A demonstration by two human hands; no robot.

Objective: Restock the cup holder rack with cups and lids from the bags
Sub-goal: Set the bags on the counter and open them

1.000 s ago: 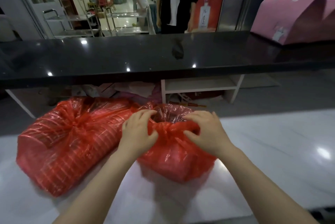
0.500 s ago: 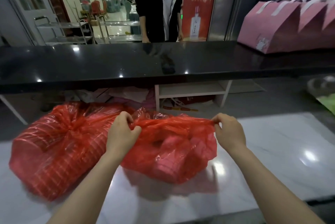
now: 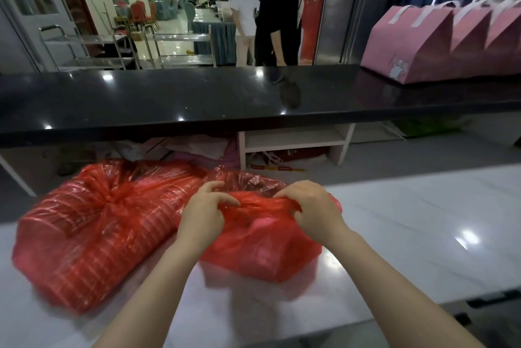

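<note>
Two red plastic bags lie on the white marble counter (image 3: 408,235). The large bag (image 3: 93,232) on the left is tied in a knot, and ribbed stacks show through its film. The smaller bag (image 3: 259,246) sits to its right, in front of me. My left hand (image 3: 204,212) pinches the left side of the smaller bag's top. My right hand (image 3: 313,206) grips the right side of that top, with the film bunched between the two hands. What the smaller bag holds is hidden. No cup holder rack is in view.
A raised black counter (image 3: 197,99) runs across behind the bags, with pink gift bags (image 3: 439,46) at its right end. Under it are a white shelf (image 3: 293,139) and loose papers. Two people (image 3: 265,12) stand beyond, near metal trolleys (image 3: 118,49).
Half a second ago my hands held the smaller bag's top stretched wide apart. They have come back together and the film is now bunched between them. My view has tilted up.
</note>
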